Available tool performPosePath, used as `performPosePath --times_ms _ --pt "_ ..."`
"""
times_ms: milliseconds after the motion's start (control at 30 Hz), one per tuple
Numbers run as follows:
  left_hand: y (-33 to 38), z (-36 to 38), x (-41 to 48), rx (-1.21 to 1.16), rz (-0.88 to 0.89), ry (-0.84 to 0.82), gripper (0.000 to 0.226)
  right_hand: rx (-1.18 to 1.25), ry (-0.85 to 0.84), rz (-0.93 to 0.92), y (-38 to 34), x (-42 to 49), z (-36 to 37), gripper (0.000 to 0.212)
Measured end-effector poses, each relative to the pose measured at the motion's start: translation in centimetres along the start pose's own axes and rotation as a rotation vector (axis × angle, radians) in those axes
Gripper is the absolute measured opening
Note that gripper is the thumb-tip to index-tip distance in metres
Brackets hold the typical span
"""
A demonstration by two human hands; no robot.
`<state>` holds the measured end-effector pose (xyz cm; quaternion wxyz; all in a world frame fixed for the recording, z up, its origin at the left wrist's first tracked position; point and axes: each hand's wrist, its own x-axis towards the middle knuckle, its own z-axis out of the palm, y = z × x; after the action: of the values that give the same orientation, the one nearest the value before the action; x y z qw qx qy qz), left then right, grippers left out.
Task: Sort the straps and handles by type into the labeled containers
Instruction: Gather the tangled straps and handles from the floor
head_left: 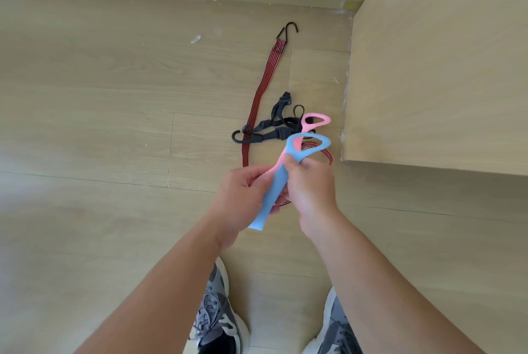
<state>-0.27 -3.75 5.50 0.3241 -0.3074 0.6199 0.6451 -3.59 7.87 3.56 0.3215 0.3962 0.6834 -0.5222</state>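
Above floor, left hand grip round blue handle, right hand pinching it, pink handle behind

The person wears grey lace-up trainers: the left shoe and right shoe have grey mesh uppers with black and white patches, grey laces and thick white soles. The left forearm, right forearm, left grip and right grip are bare.

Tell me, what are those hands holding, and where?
A blue handle and a pink handle: the left hand grips their stems, the right hand pinches the blue one below its loop.
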Motion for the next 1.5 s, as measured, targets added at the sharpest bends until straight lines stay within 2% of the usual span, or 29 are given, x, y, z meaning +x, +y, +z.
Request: performPosePath --times_ms 167,233,300,367,433,500,533,600,633,700,767,833,900,933,1000,1033,1067,1133,1167,1233,1300,1400,1433,1500 --pt "1.0 0.4 -0.1 0.149 0.013 -0.029 0.029 0.217 0.268 0.093 -0.3 -1.0 0.0 0.023" --pt "1.3 0.8 0.1 0.108 -0.026 0.023 0.028 0.339 0.402 0.104 -0.4 -1.4 -0.2 0.029" --pt "1.6 0.9 0.3 -0.004 -0.057 0.092 0.025 0.517 0.393 0.110 -0.6 -1.9 -0.8 0.030" --pt "1.9 0.5 0.4 -0.122 -0.073 0.151 0.024 0.506 0.232 0.018 -0.7 -2.3 -1.6 0.024" --pt "2.5 -0.4 0.2 -0.232 -0.120 0.133 0.028 0.253 -0.075 -0.148 -0.7 -2.6 -3.0 0.028" --pt "3.2 -1.6 -0.1 -0.319 -0.174 -0.019 0.042 -0.150 -0.425 -0.280 -1.2 -3.1 -4.4 0.046" --pt "3.3 -2.4 -0.2 -0.340 -0.195 -0.123 0.054 -0.369 -0.546 -0.317 -1.7 -3.5 -4.9 0.052" --pt "3.4 -3.8 -0.5 -0.277 -0.212 -0.296 0.072 -0.746 -0.630 -0.335 -2.4 -3.4 -5.5 0.053" --pt "3.2 -4.4 -0.5 -0.183 -0.204 -0.360 0.069 -0.867 -0.608 -0.353 -2.6 -2.9 -5.5 0.052" --pt "2.5 -4.8 -0.7 0.060 -0.150 -0.419 0.040 -0.938 -0.530 -0.438 -2.5 -1.7 -5.1 0.052" --pt "1.7 -4.8 -0.8 0.215 -0.077 -0.362 0.024 -0.923 -0.525 -0.510 -2.1 -0.8 -4.0 0.051" --pt "1.0 -4.5 -0.9 0.215 -0.033 -0.248 0.027 -0.862 -0.565 -0.500 -1.7 -0.2 -2.7 0.046" --pt "0.5 -4.2 -1.0 0.163 -0.026 -0.109 0.033 -0.643 -0.555 -0.418 -1.2 0.6 -1.5 0.048" --pt "0.2 -4.2 -0.9 0.127 -0.046 -0.032 0.034 -0.506 -0.499 -0.357 -0.8 1.5 -1.0 0.049" --pt "-0.7 -4.1 -1.0 0.025 -0.101 0.081 0.040 -0.345 -0.265 -0.329 0.5 4.3 -0.2 0.030" --pt "-1.2 -4.0 -1.1 -0.015 -0.114 0.114 0.041 -0.431 -0.105 -0.385 1.1 6.0 0.0 0.018" --pt "-1.8 -4.0 -1.1 -0.027 -0.121 0.138 0.039 -0.586 0.046 -0.462 1.6 7.7 -0.1 0.022" --pt "-2.8 -4.2 -0.8 0.005 -0.136 0.183 0.039 -0.882 0.198 -0.624 2.3 10.9 -0.1 0.045" --pt "-3.3 -4.6 -0.3 0.026 -0.148 0.218 0.044 -0.948 0.221 -0.695 2.3 12.5 0.1 0.051" --pt "-4.1 -5.5 0.8 0.078 -0.158 0.256 0.045 -0.921 0.206 -0.829 1.5 15.2 0.9 0.046" --pt "-4.6 -6.4 1.8 0.187 -0.147 0.204 0.037 -0.991 0.130 -0.900 -0.1 17.3 2.1 0.048" --pt "-4.6 -7.3 1.9 0.324 -0.141 0.036 0.029 -1.473 -0.014 -0.794 -1.3 18.7 4.0 0.073" --pt "-4.4 -7.6 1.7 0.304 -0.155 -0.030 0.029 -1.581 0.010 -0.776 -1.0 18.8 4.4 0.070" --pt "-3.6 -8.6 0.9 0.139 -0.192 -0.168 0.031 -1.624 0.134 -0.837 -0.2 18.5 4.9 0.043"
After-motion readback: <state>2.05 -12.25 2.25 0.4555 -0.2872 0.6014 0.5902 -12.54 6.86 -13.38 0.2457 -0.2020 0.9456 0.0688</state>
